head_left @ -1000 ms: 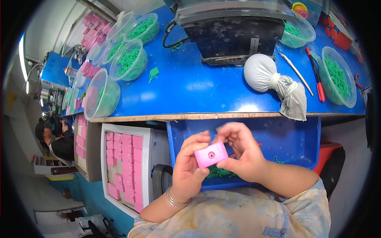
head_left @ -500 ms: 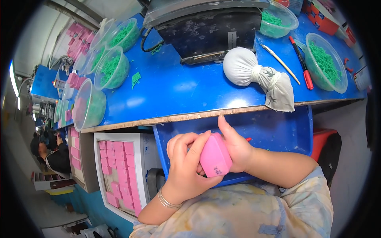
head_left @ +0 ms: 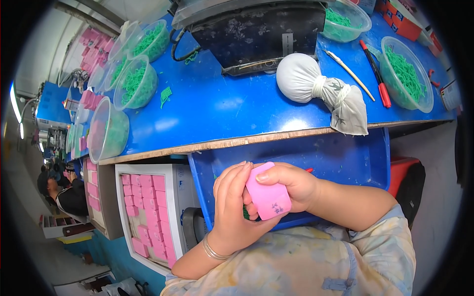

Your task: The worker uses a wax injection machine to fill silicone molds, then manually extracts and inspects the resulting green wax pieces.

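Observation:
Both of my hands are closed around one pink rubber mold [head_left: 269, 195] with dark handwriting near its lower end, held above a blue tray. My left hand [head_left: 231, 197], with thin bangles at the wrist, cups its left side, fingertips at the upper edge. Across its top face lies the thumb of my right hand [head_left: 295, 185], while the other fingers wrap behind and are partly hidden. A bit of dark green shows below the mold between my fingers; what it is I cannot make out.
The blue tray [head_left: 345, 163] sits under the blue table [head_left: 212, 111]. On the table are a tied white cloth pouch [head_left: 298, 79], a brush [head_left: 350, 74], a red-black marker [head_left: 377, 74], a black machine [head_left: 256, 42] and tubs of green pieces [head_left: 405, 74]. A box of pink molds [head_left: 148, 207] stands left.
My right thumb has come down from its raised position onto the mold's face. The mold has turned and tilted in my hands, and its written end has shifted slightly right.

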`<action>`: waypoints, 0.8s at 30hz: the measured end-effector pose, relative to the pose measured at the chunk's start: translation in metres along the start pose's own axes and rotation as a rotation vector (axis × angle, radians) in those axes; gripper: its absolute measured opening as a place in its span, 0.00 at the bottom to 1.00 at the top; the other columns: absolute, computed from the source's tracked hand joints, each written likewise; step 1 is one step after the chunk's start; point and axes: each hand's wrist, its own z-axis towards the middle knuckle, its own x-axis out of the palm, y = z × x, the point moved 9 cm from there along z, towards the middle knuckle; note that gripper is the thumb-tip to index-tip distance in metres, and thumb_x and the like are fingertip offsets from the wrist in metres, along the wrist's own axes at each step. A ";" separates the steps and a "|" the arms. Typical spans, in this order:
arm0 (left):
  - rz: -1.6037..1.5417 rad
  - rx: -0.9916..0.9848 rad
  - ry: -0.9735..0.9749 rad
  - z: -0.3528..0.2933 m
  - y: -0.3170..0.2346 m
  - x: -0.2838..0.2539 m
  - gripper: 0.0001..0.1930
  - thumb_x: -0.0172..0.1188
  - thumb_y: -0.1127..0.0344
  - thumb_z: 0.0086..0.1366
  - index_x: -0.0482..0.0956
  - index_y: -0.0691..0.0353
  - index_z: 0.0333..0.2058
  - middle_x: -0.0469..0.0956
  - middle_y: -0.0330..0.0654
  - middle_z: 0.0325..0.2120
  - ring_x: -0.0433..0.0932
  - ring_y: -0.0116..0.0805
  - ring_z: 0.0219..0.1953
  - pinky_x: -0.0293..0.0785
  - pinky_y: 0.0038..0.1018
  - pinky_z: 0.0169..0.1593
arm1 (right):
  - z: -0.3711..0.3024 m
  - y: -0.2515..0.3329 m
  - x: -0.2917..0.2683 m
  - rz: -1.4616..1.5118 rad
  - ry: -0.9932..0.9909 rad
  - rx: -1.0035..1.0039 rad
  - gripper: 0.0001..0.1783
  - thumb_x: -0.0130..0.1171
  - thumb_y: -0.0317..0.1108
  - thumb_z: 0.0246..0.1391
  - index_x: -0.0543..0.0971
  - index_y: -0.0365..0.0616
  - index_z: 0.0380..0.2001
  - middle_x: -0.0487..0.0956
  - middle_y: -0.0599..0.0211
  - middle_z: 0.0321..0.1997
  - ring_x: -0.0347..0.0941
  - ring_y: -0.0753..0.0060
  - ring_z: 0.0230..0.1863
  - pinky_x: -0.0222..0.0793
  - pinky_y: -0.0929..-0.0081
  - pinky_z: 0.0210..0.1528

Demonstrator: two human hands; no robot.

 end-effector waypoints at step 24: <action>-0.067 -0.028 -0.021 -0.003 0.001 0.000 0.54 0.78 0.64 0.28 0.55 0.67 0.56 0.67 0.54 0.49 0.68 0.47 0.52 0.65 0.36 0.53 | -0.003 0.003 0.004 -0.034 0.046 -0.013 0.18 0.48 0.41 0.50 0.73 0.36 0.36 0.76 0.53 0.34 0.75 0.60 0.33 0.73 0.64 0.39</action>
